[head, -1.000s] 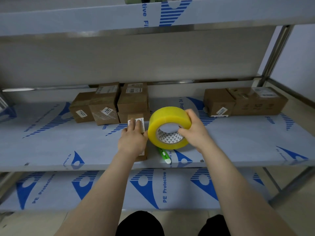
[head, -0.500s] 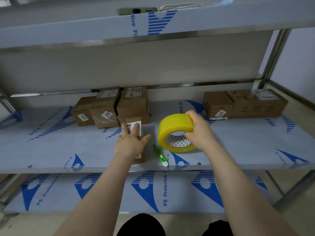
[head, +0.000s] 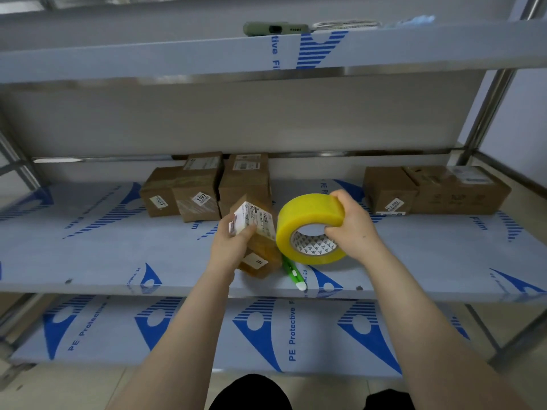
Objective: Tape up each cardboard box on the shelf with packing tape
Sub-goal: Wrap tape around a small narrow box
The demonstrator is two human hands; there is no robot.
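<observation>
My left hand [head: 229, 247] grips a small cardboard box [head: 260, 247] with a white label, tilted up off the middle shelf [head: 88, 255]. Just to its right, my right hand [head: 352, 229] holds a yellow roll of packing tape [head: 307, 220], fingers through its core; the roll stands on edge, touching the box. Three brown boxes [head: 204, 187] are grouped at the back left of the shelf. Two more boxes [head: 438, 189] stand at the back right.
A green and white utility knife [head: 291, 272] lies on the shelf under the tape roll, near the front edge. A green device [head: 275, 28] lies on the upper shelf. A lower shelf [head: 207, 335] runs below. Metal posts [head: 488, 105] stand at the right.
My left hand has gone from resting flat on the small box to gripping it and tipping it up. The tape roll moved back left against the box.
</observation>
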